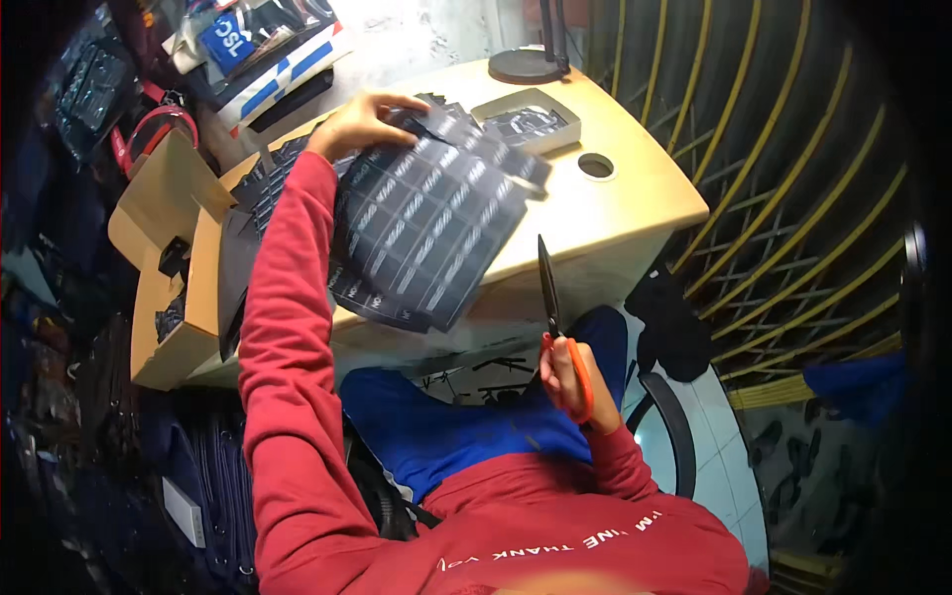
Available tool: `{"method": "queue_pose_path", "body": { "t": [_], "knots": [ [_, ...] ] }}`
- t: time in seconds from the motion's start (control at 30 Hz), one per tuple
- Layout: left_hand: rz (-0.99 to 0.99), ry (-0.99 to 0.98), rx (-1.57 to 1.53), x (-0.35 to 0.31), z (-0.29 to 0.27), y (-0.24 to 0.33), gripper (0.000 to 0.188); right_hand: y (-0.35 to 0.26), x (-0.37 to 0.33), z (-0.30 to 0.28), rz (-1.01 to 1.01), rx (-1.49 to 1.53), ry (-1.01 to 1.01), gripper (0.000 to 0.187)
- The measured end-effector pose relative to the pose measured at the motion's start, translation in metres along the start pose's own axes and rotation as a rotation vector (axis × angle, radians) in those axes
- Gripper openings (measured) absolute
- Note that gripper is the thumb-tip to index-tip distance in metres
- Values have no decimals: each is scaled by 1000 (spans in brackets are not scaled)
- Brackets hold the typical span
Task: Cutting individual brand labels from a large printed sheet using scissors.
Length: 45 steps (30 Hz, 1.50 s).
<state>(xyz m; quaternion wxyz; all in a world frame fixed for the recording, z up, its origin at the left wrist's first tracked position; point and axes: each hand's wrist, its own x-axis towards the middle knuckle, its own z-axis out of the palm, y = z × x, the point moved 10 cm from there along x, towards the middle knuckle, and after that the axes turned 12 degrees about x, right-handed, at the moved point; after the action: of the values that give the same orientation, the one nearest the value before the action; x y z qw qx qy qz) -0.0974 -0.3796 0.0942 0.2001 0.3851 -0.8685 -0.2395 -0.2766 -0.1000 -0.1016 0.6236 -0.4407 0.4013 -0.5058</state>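
Observation:
My left hand (369,124) is closed on the upper edge of a dark sheet of woven-looking labels (431,223), printed in a pale repeating grid. The sheet hangs tilted over the front edge of the desk (640,203), and its right corner is ragged. In my right hand (568,379) is a pair of scissors (549,293) with orange handles and dark blades. The blades point up and away from me, look closed together, and stand apart from the sheet. More of the same dark printed material (281,183) lies on the desk beyond my left forearm.
An open cardboard box (177,332) with small dark pieces inside stands at the left. Behind the sheet sits a shallow box (567,136) of clear items, near a black round stand base (526,65) and a desk hole (596,168). A folding metal gate (783,188) rises at right.

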Motion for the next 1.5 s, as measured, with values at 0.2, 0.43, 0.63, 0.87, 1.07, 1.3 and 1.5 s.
{"method": "queue_pose_path", "body": {
  "t": [0.2,0.43,0.63,0.87,1.07,1.3,1.5],
  "knots": [
    [-195,441,239,-33,-96,-67,51,19,-9,-10,57,14,57,63],
    [94,729,-27,-97,-102,38,22,-18,-2,14,-235,-45,-34,51],
    [148,465,-182,-153,-36,134,22,-64,7,49,-394,52,-38,42],
    [83,324,-306,-201,30,154,25,-108,-1,108,-616,140,-141,45],
    [57,491,-470,-232,59,139,33,-91,-1,125,-530,203,-153,9],
    [-51,474,-323,-254,62,125,44,-65,-4,116,-350,165,-253,24],
    [26,499,-408,-262,65,119,40,-35,-12,95,-167,1,-292,56]
  ]
}}
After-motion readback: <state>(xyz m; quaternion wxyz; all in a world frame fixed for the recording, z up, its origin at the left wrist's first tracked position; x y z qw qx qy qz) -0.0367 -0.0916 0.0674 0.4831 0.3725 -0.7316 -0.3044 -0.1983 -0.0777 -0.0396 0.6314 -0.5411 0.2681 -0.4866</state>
